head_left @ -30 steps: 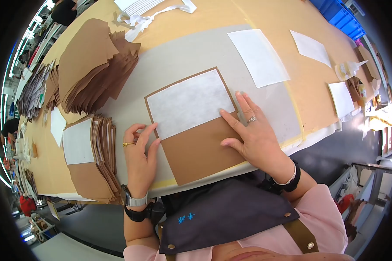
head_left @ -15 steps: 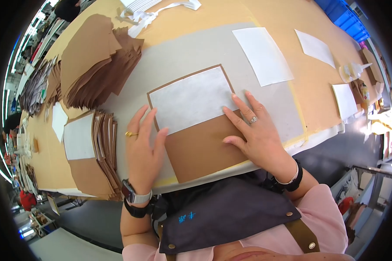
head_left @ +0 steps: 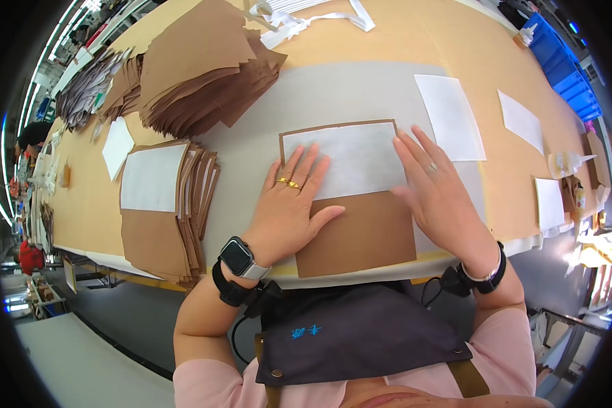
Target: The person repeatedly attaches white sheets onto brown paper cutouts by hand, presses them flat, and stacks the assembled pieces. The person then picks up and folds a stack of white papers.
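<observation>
In front of me lies a brown sheet (head_left: 360,234) on a grey mat (head_left: 350,88), close to the table's front edge. A white sheet (head_left: 350,160) covers its upper part, leaving a narrow brown border at the top and sides. My left hand (head_left: 289,204) rests with spread fingers over the left side of both sheets, thumb on the brown part. My right hand (head_left: 435,187) is at their right edge, fingers stretched out and slightly blurred. Whether the right fingertips touch the sheet is hard to see. Neither hand grips anything.
Left of my hands stands a stack of brown sheets with a white-topped one uppermost (head_left: 153,180). Behind it is a taller pile of brown pieces (head_left: 194,61). Single white sheets (head_left: 452,115) lie to the right, near a squeeze bottle (head_left: 566,163) and a blue crate (head_left: 557,61).
My left hand has moved from beside the left edge onto the sheets. My right hand has shifted off the brown part to the right edge. The whole view has also shifted.
</observation>
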Demonstrator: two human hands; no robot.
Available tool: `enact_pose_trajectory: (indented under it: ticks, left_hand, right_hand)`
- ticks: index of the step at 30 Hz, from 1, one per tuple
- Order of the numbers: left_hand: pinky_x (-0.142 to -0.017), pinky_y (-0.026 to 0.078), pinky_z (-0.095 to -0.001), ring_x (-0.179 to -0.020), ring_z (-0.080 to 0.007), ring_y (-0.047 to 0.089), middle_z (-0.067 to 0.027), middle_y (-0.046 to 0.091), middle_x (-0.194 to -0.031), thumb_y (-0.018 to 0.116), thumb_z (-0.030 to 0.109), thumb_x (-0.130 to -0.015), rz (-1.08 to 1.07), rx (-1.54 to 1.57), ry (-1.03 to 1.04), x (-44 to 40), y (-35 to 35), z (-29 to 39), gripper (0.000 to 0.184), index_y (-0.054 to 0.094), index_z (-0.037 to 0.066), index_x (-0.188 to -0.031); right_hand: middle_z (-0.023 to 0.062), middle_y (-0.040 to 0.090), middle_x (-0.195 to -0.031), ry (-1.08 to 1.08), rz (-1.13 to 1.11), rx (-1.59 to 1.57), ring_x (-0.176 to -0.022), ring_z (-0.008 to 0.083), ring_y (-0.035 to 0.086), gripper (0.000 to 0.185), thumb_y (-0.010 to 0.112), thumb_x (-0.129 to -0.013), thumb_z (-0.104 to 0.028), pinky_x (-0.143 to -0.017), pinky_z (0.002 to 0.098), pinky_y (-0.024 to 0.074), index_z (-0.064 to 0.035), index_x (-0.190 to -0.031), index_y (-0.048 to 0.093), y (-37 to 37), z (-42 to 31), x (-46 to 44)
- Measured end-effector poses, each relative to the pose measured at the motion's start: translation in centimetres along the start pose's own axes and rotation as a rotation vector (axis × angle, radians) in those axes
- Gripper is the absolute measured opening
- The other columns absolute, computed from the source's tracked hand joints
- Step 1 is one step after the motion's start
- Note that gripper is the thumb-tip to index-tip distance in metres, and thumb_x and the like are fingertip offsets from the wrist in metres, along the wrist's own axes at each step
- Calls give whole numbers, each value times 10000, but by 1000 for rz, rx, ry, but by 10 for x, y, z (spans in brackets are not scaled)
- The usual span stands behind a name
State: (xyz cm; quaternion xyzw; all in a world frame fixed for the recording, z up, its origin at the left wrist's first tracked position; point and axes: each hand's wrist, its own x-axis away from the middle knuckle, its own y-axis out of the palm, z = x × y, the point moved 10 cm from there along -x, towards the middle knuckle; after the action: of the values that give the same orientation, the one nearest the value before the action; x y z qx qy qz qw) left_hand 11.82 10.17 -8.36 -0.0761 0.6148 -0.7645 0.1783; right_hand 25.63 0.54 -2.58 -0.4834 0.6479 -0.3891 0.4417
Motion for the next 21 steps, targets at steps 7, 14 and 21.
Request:
enact_pose_trajectory:
  ticks: [7, 14, 21]
  left_hand:
    - [-1201, 186, -526, -1498, -331, 238, -180, 297, -1601, 534, 548, -967, 0, -27, -9, 2, 2, -4, 769, 373, 24, -1507]
    - [-1206, 181, -521, -1506, -362, 213, -222, 298, -1590, 538, 518, -971, 81, 31, -11, -18, -12, 12, 793, 342, -40, -1499]
    - [-1215, 180, -486, -1502, -371, 222, -236, 275, -1598, 468, 609, -974, 190, 99, 114, -70, 11, 32, 870, 295, -42, -1523]
  right_hand:
    - [185, 350, -1574, -208, -7, 48, -1491, 310, 269, 585, 467, -1041, -372, -1216, 464, 220, -6, -1490, 395, 65, 4, -59]
    - [170, 322, -1598, -224, -78, 134, -1516, 289, 213, 617, 358, -1050, -438, -1229, 478, 157, -37, -1518, 370, 82, 6, -59]
    - [159, 300, -1610, -271, -146, 286, -1513, 305, 218, 580, 314, -1048, -372, -1227, 496, 156, -48, -1528, 352, 91, 8, -62]
